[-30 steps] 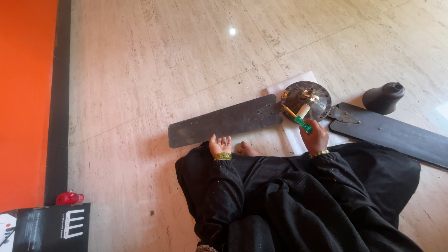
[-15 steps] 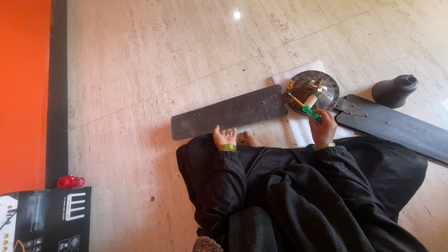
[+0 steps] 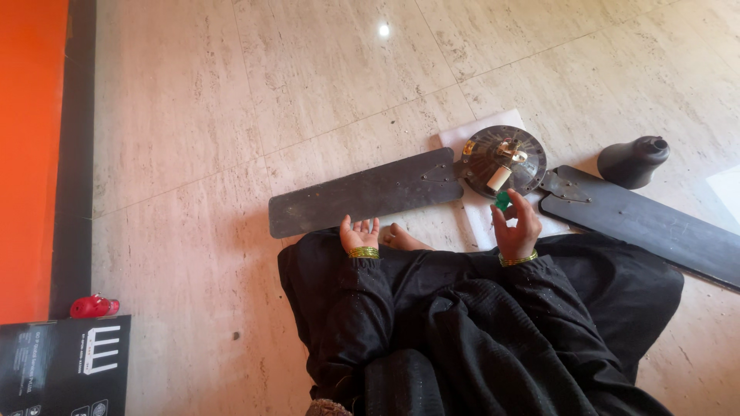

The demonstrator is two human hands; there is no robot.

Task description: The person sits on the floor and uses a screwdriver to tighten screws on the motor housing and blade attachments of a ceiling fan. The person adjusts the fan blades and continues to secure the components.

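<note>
Screwdriver (image 3: pixel 502 202) in right hand (image 3: pixel 515 227) beside fan motor (image 3: pixel 504 160); left hand (image 3: pixel 360 233) empty

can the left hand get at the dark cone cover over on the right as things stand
Probably not without leaning: the left hand rests by the knee, and the fan motor, right hand and a blade lie before the cone cover.

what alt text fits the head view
A seated person in black holds a green-handled tool in the right hand by a ceiling fan motor with dark blades on the tile floor; the left hand rests open.
</note>
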